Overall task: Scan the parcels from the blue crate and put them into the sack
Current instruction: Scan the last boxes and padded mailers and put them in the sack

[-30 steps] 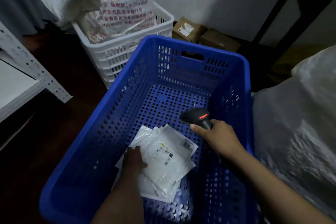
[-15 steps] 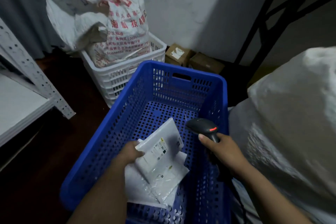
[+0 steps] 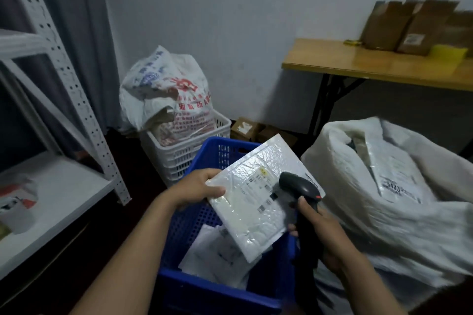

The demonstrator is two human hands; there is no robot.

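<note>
**Almost scanned: mailer held by 1 edge above the crate**

Seemingly mid-scan, the left hand (image 3: 195,188) pinched the white bubble mailer (image 3: 253,212) at its left edge, thumb on top and fingers curled beneath. The mailer was tilted above the blue crate (image 3: 217,294), with its label facing up. The right hand (image 3: 325,235) was wrapped around the grip of the black barcode scanner (image 3: 300,185), whose head sat close over the right end of the label. At least 2 more parcels (image 3: 212,256) lay on the crate floor below. The white woven sack (image 3: 345,202) slumped just right of the crate, its mouth open, with 1 labelled parcel (image 3: 394,179) visible inside.

Several things could have gone wrong from here:

- The film over the label looked glossy and wrinkled, so glare or creases might have spoiled the read, as might the scanner being so near.
- Because only 1 edge was held, the mailer could have sagged or slipped back among the unscanned parcels, mixing scanned with unscanned.
- The sack's loose, folded rim could have caught a dropped mailer and let it slide outside.
</note>
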